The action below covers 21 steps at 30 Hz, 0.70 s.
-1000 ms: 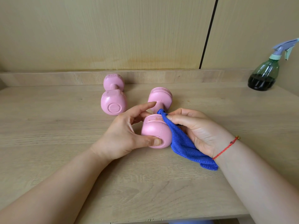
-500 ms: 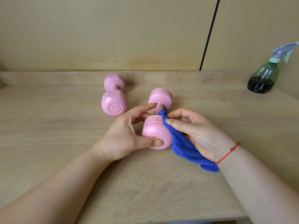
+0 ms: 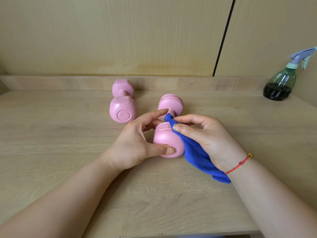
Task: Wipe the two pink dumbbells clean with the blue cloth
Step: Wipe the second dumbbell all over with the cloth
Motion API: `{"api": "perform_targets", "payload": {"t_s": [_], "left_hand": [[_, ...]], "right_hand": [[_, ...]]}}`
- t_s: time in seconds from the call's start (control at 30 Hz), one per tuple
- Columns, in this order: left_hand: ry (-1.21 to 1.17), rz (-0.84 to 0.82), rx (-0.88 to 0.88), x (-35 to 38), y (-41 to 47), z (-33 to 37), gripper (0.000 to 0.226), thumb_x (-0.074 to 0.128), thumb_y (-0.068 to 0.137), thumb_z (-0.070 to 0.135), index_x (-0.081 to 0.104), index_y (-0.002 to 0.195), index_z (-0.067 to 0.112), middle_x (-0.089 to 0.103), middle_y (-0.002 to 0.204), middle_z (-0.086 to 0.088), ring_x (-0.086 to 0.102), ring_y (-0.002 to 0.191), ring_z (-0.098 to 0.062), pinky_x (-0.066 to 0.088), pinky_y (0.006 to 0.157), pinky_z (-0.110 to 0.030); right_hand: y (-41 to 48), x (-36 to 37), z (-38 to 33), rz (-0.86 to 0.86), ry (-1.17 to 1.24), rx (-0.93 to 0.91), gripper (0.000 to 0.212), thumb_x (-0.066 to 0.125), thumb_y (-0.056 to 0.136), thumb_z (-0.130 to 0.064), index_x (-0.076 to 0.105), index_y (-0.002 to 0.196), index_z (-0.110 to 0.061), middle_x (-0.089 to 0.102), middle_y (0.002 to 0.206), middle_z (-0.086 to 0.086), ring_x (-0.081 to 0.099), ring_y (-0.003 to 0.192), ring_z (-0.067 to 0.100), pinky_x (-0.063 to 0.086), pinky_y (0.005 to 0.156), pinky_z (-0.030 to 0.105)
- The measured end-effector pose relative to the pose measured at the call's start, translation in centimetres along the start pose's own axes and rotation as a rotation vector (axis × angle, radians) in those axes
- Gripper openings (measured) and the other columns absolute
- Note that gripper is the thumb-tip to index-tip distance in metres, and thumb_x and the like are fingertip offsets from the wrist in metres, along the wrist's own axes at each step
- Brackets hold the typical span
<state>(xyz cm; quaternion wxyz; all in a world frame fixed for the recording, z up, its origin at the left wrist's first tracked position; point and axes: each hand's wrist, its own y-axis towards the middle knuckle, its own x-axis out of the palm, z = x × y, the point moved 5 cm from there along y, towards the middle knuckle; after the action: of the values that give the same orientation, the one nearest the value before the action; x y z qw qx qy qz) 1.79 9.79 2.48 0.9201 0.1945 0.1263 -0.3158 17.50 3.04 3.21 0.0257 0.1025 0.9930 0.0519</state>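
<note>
- near dumbbell (image 3: pixel 167 141) lies on the table (image 3: pixel 51 134), centre, between the two hands; long axis runs straight away from the person, one head close, the other head behind it.
- left hand (image 3: pixel 135 143) grips the close head from its left side: thumb pressed on the end face, fingers curled over the top, forefinger stretched out toward the handle.
- right hand (image 3: pixel 211 140) sits on the right side of the same head, thumb and forefinger pinching the blue cloth (image 3: pixel 197 153); the other fingers are curled behind and their contact cannot be made out.
- cloth's bunched tip pokes up at the neck where handle meets close head; the rest drapes down the head's right flank and trails under the wrist onto the table.
- key relation: handle and rear head lie beyond the cloth tip, along the axis, so the wipe likely has to travel forward, away from the body, while the left hand pins the weight against rolling.
- far dumbbell (image 3: pixel 123 109) lies back and left, same axis direction, untouched, apart from the fingers; left hand is the nearer one to it.
- judgement: first dumbbell only partly wiped, second not started.
- spray bottle (image 3: pixel 279 83) stands far right at the back, well apart.
</note>
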Motion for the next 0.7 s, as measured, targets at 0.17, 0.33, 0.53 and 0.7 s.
{"api": "perform_targets", "payload": {"t_s": [0.17,0.33,0.53,0.7], "left_hand": [[0.004,0.009,-0.01,0.2,0.0,-0.1,0.088,0.092,0.059,0.005,0.054,0.135,0.031,0.07,0.107,0.005,0.062,0.109,-0.009,0.045,0.1,-0.021],[0.029,0.008,-0.001,0.6,0.0,0.1,0.09,0.089,0.057,0.016,0.051,0.137,0.034,0.069,0.109,0.009,0.061,0.112,-0.01,0.041,0.108,-0.032],[0.019,0.02,-0.017,0.6,-0.1,-0.1,0.091,0.089,0.059,0.015,0.049,0.139,0.034,0.068,0.114,0.007,0.06,0.116,-0.015,0.038,0.11,-0.048],[0.03,0.026,-0.017,0.8,-0.1,-0.1,0.09,0.089,0.059,0.017,0.05,0.138,0.037,0.068,0.114,0.009,0.06,0.116,-0.015,0.04,0.109,-0.05]], "right_hand": [[0.7,-0.3,0.5,0.11,-0.019,0.0,0.009,0.071,0.086,-0.021,0.072,0.081,-0.014,0.071,0.08,0.006,0.061,0.074,0.013,0.048,0.074,0.03],[0.4,-0.7,0.8,0.057,0.058,0.053,0.016,0.075,0.08,-0.024,0.073,0.089,-0.011,0.072,0.089,0.011,0.065,0.08,0.017,0.051,0.081,0.037],[0.5,-0.5,0.7,0.038,0.075,0.096,0.022,0.078,0.072,-0.027,0.07,0.084,-0.01,0.07,0.086,0.011,0.062,0.078,0.018,0.049,0.077,0.035],[0.8,-1.0,1.2,0.119,0.018,0.066,0.019,0.071,0.086,-0.027,0.068,0.081,-0.009,0.065,0.077,0.007,0.057,0.072,0.017,0.045,0.071,0.034]]}}
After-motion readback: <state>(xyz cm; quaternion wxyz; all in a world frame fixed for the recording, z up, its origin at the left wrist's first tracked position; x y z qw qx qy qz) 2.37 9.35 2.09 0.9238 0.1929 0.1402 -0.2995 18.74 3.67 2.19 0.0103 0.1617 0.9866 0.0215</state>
